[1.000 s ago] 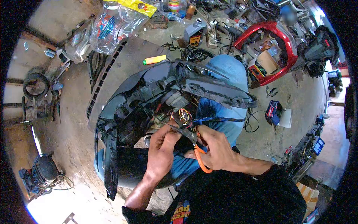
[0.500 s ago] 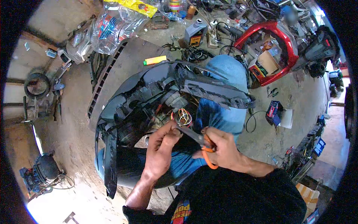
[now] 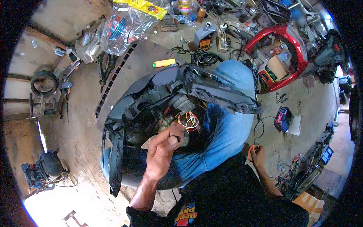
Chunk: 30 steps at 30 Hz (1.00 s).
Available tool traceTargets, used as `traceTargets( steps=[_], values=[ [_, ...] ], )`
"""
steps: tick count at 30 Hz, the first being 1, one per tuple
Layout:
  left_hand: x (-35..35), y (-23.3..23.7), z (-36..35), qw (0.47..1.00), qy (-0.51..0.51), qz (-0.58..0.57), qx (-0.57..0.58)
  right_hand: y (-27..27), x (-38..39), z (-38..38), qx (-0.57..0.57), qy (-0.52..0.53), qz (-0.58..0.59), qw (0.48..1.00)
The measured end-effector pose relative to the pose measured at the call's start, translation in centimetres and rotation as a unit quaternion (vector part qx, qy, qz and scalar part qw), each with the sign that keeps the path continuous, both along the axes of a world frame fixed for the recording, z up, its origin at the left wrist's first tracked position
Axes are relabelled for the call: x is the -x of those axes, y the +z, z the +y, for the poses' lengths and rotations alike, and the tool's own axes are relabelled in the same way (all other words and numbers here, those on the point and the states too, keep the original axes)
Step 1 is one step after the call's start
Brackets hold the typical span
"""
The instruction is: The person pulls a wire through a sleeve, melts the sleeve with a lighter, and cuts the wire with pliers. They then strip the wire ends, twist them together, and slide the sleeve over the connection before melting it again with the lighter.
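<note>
My left hand (image 3: 163,149) is closed, thumb pressed to fingers, on thin red, yellow and white wires (image 3: 188,122) that loop just past the fingertips. A small dark piece shows beside the thumb; I cannot make out what it is. The wires sit inside the hollow of a large black plastic vehicle cover (image 3: 141,89), which rests around my knees. Out to the right, low by the floor, my right hand (image 3: 258,156) is closed on the orange handles of scissors (image 3: 250,153); their blades are mostly hidden.
A yellow-orange lighter (image 3: 164,62) lies on a dark flat panel (image 3: 151,51) ahead. Beyond stand a grey oil bottle (image 3: 204,37) and a red plastic cover (image 3: 302,64). A blue-red box (image 3: 282,118) is on the floor at right. A tyre (image 3: 44,83) leans at left.
My right hand has drawn the scissors away from the left fingertips, out to the right and down toward the floor. The left hand stays closed by the wires. The view has shifted slightly.
</note>
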State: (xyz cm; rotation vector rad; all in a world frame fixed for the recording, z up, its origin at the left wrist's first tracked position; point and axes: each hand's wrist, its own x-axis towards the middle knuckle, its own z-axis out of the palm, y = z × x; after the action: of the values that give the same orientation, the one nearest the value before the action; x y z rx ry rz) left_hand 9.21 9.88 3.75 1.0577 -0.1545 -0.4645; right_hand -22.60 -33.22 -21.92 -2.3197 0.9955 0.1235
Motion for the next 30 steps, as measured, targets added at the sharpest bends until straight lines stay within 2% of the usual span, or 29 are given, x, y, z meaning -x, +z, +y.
traceTargets(
  steps=[2,3,4,7,10,13,15,17,19,22,25,27,30],
  values=[
    [0.1,-0.3,0.0,1.0,0.0,-0.024,-0.018,-4.1,1.4,-0.3,0.013,0.057,0.006,0.998],
    [0.1,-0.3,-0.1,0.999,0.002,-0.038,-0.027,-4.5,0.9,0.1,0.02,0.087,0.008,0.996],
    [0.2,-0.1,-0.1,0.998,0.004,-0.041,-0.05,-4.5,0.7,0.4,0.038,0.066,0.062,0.995],
    [0.4,-0.1,-0.4,0.991,0.007,-0.075,-0.107,-3.1,-0.8,1.4,0.153,0.13,0.008,0.98],
    [0.1,-0.8,-0.7,0.977,0.011,-0.152,-0.147,8.6,-10.3,6.4,0.081,0.009,-0.176,0.981],
    [0.0,-0.6,-1.2,0.959,0.015,-0.201,-0.199,20.2,-17.3,11.4,0.049,0.134,-0.285,0.948],
    [0.0,-0.2,-1.3,0.946,0.01,-0.22,-0.237,23.7,-18.4,14.2,-0.037,0.196,-0.308,0.93],
    [-0.1,-0.2,-1.3,0.94,0.006,-0.233,-0.248,27.4,-21.7,17.1,-0.138,0.304,-0.354,0.873],
    [-0.1,-0.4,-1.3,0.934,0.001,-0.248,-0.256,29.0,-24.2,19.3,-0.185,0.347,-0.353,0.849],
    [-0.3,-0.6,-1.3,0.925,-0.009,-0.274,-0.262,30.5,-27.5,21.2,-0.199,0.353,-0.346,0.846],
    [-0.3,-0.7,-1.4,0.921,-0.01,-0.292,-0.258,29.9,-29.3,22.1,-0.161,0.36,-0.39,0.832],
    [-0.4,-0.6,-1.7,0.919,0.0,-0.303,-0.252,30.1,-29.9,21.7,-0.148,0.395,-0.384,0.821],
    [-0.4,-0.3,-1.3,0.912,-0.04,-0.299,-0.278,30.3,-30.1,21.6,-0.145,0.399,-0.363,0.83]
  ],
)
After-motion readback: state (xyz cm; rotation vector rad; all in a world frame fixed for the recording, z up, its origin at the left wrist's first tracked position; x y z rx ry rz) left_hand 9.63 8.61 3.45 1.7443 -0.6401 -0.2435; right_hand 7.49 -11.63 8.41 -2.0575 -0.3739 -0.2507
